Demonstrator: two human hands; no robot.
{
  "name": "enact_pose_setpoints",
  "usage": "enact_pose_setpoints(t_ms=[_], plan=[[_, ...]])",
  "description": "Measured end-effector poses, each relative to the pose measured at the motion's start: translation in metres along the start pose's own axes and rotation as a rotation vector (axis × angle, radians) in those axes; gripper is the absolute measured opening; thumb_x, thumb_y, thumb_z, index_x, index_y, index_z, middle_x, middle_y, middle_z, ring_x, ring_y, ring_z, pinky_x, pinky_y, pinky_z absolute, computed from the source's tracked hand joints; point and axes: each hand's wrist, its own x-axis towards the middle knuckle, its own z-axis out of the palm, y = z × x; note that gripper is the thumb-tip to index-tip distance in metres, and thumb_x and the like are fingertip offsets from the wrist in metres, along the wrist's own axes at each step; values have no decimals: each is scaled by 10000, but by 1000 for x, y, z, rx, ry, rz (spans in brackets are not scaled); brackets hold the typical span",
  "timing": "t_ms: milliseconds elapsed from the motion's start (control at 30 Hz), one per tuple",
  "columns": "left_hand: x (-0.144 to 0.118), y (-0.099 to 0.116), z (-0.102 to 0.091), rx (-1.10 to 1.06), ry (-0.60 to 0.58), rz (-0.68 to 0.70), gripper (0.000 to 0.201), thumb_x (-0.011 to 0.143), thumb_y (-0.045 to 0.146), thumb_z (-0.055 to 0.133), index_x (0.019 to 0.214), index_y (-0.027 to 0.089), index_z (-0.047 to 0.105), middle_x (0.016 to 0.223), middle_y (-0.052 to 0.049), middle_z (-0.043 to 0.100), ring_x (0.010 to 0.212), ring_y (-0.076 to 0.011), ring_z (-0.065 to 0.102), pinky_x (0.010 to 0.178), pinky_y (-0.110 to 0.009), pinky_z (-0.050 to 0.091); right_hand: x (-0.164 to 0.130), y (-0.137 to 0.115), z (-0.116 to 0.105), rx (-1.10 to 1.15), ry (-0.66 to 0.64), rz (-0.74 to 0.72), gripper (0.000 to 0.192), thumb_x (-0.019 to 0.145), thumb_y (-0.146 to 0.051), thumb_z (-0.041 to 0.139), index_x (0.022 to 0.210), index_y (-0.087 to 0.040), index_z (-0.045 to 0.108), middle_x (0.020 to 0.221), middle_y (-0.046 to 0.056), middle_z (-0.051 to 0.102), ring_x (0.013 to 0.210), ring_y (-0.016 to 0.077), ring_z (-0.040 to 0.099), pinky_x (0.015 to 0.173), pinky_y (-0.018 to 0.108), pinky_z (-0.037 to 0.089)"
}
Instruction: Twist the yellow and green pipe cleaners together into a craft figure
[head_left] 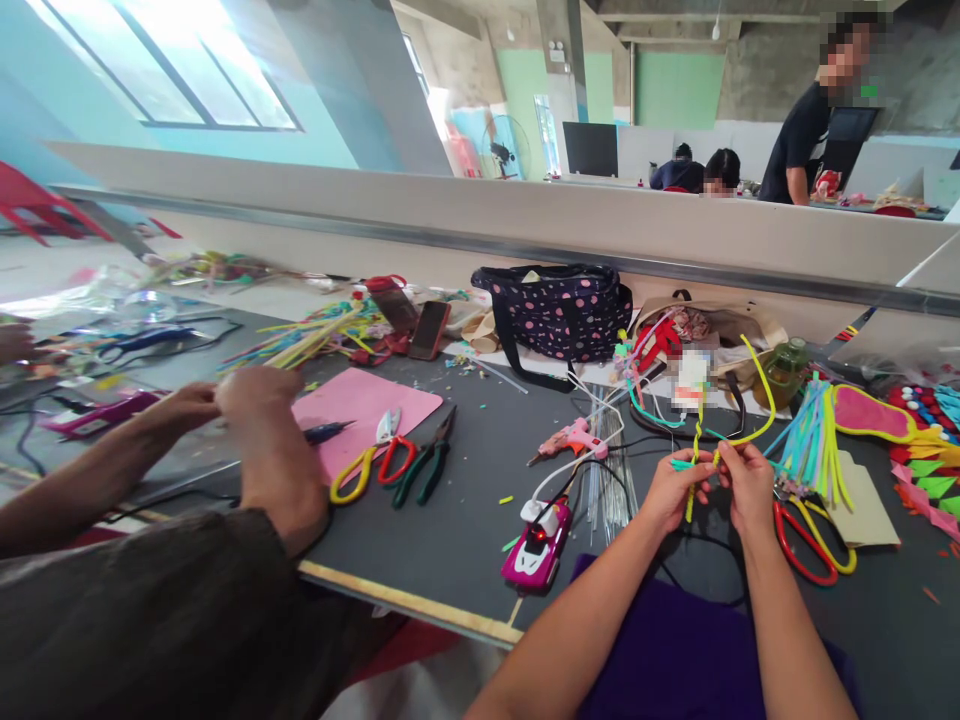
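Over the dark worktop (465, 500), seen from the head camera, a twisted yellow pipe cleaner (701, 440) is held upright between both of the person's hands. The left hand (675, 490) is closed on its lower part, fingers pinched together around the stem, and the right hand (746, 480) is closed on it just beside, its grip likewise clamped on the stem. From the hands the yellow strand is seen to rise and arc over to the right, and a teal strand (679, 464) is caught at the same spot.

Just right of the hands a bundle of pale pipe cleaners (814, 440) is laid, with red-and-yellow scissors (814, 545) near the right wrist. To the left a pink glue gun (566, 440) is rested on the worktop, and a magenta toy car (536, 545) is set near the front edge. Farther left, yellow-and-red scissors (367, 465) and green pliers (427, 465) are placed beside a pink sheet (360, 405). A dotted bag (559, 310) is stood against the rear wall. At far left a co-worker's hands (240, 400) are held together over the worktop.
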Motion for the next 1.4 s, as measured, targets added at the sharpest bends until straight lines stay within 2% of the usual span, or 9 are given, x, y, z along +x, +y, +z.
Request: enact_pose_setpoints(t_ms=[200, 567, 900, 1100, 1200, 1400], plan=[[0, -3, 2, 18, 45, 41, 389, 536, 311, 837, 800, 90, 656, 644, -30, 644, 452, -86, 537, 405, -206, 458, 3, 3, -3, 31, 0, 52, 299, 608, -391, 779, 719, -169, 612, 513, -77, 455, 425, 56, 369, 353, 179, 276], [-1, -3, 3, -62, 75, 20, 371, 517, 271, 845, 774, 92, 646, 587, -6, 615, 447, -84, 535, 423, -206, 470, 3, -3, -3, 92, -97, 150, 296, 584, -378, 787, 685, -164, 610, 541, -56, 481, 442, 56, 394, 350, 176, 276], [-1, -2, 4, -19, 95, 54, 369, 518, 276, 843, 772, 92, 648, 596, -12, 618, 469, -94, 551, 442, -220, 492, 1, 1, 1, 81, -34, 55, 305, 598, -393, 782, 729, -170, 621, 552, -60, 503, 422, 49, 381, 360, 182, 284], [-3, -2, 5, -25, 45, 76, 392, 560, 346, 826, 798, 96, 638, 618, -18, 618, 476, -100, 563, 444, -219, 497, 0, -1, 0, 71, -23, 58, 292, 608, -388, 777, 735, -175, 623, 579, -58, 518, 436, 53, 388, 352, 185, 280], [-4, -1, 7, -38, 36, 76, 392, 598, 394, 797, 798, 102, 628, 645, -23, 613, 480, -104, 564, 401, -199, 462, 1, -1, 0, 68, -1, 38, 287, 610, -385, 780, 734, -177, 625, 585, -61, 523, 439, 51, 386, 355, 187, 277], [-6, 1, 8, -67, 93, 102, 349, 646, 418, 755, 733, 138, 565, 691, 17, 571, 400, -26, 421, 299, -133, 247, 0, 2, 2, 75, 0, 40, 266, 609, -357, 788, 721, -170, 634, 590, -53, 516, 458, 51, 385, 350, 169, 275]])
